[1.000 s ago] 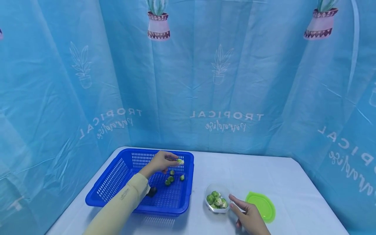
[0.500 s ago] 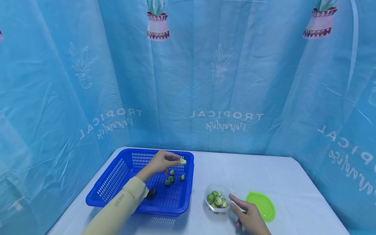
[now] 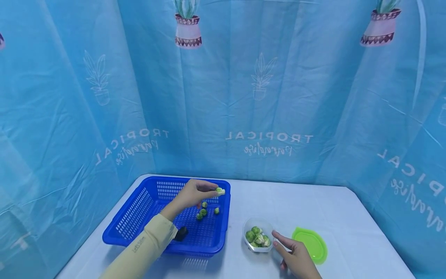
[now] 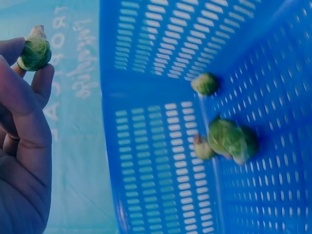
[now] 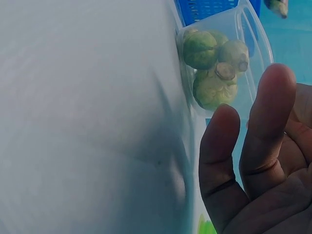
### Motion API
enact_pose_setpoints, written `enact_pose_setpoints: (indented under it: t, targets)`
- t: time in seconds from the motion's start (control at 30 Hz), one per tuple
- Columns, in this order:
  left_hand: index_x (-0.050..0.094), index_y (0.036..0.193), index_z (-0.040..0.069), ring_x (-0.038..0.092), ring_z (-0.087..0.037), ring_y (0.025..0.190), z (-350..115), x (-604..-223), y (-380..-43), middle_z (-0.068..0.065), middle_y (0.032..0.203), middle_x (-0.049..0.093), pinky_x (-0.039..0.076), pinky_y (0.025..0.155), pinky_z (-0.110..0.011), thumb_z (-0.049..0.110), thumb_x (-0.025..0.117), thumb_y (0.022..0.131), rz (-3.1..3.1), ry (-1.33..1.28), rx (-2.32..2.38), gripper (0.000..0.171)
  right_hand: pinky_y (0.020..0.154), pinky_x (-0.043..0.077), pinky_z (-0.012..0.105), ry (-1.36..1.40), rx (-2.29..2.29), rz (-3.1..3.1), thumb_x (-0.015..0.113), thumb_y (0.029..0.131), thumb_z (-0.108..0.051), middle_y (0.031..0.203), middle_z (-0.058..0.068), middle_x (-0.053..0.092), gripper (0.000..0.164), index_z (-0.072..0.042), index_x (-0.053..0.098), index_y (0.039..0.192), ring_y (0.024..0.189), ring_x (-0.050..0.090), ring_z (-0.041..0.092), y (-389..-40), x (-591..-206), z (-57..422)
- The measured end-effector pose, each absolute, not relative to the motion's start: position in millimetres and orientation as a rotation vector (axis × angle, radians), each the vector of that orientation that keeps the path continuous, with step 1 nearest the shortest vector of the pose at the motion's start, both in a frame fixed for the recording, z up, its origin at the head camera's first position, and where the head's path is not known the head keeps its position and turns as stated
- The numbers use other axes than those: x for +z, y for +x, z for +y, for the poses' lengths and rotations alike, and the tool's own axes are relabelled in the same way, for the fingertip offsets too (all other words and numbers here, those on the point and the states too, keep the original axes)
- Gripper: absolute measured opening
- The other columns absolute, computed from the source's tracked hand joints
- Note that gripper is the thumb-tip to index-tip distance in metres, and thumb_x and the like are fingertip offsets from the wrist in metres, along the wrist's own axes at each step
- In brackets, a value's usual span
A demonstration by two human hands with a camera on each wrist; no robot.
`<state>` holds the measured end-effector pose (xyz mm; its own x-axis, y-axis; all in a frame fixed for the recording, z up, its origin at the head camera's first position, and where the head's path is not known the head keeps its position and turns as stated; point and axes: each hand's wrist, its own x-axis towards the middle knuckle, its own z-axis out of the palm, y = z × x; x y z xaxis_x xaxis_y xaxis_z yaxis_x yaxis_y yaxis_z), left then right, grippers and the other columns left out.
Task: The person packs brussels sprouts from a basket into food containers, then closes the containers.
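The left hand (image 3: 195, 193) is raised with the sleeved forearm stretched forward, thumb and fingertips pinched together. The right hand (image 3: 296, 257) rests low near the tabletop's front edge, fingers relaxed and extended.

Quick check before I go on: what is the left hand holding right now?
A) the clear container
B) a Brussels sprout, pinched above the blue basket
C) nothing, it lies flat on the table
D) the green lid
B: the left hand pinches a Brussels sprout at its fingertips over the far right corner of the blue basket.
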<state>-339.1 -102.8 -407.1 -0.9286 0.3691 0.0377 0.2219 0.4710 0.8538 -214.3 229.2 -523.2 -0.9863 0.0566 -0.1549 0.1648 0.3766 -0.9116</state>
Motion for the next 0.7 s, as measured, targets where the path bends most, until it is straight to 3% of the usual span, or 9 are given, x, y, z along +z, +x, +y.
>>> enact_pose_setpoints:
  t: [0.27, 0.53, 0.7]
  targets:
    - [0.068, 0.109, 0.035, 0.054, -0.024, 0.051, -92, -397, -326, 0.003, 0.107, 0.071, 0.051, 0.049, -0.035, 0.052, 0.071, 0.077, 2.534, 0.571, 1.457, 0.036, 0.047, 0.048, 0.032, 0.199, -1.678, 2.52, 0.061, 0.088, -0.047, 0.134, 0.014, 0.056, 0.054, -0.019, 0.054, 0.134, 0.048, 0.058, 0.017, -214, -523, 229]
    - [0.069, 0.107, 0.034, 0.064, -0.018, 0.073, -81, -390, -312, 0.003, 0.108, 0.071, 0.051, 0.047, -0.038, 0.051, 0.071, 0.078, 2.496, 0.65, 1.475, 0.034, 0.046, 0.047, 0.031, 0.194, -1.675, 2.526, 0.061, 0.088, -0.046, 0.135, 0.013, 0.056, 0.054, -0.019, 0.054, 0.134, 0.048, 0.058, 0.018, -214, -521, 228]
    - [0.069, 0.106, 0.034, 0.06, -0.024, 0.059, -72, -390, -301, 0.005, 0.104, 0.072, 0.051, 0.045, -0.036, 0.049, 0.072, 0.078, 2.477, 0.663, 1.501, 0.032, 0.046, 0.047, 0.031, 0.211, -1.683, 2.52, 0.062, 0.087, -0.046, 0.134, 0.013, 0.056, 0.054, -0.019, 0.054, 0.134, 0.049, 0.058, 0.018, -213, -522, 228]
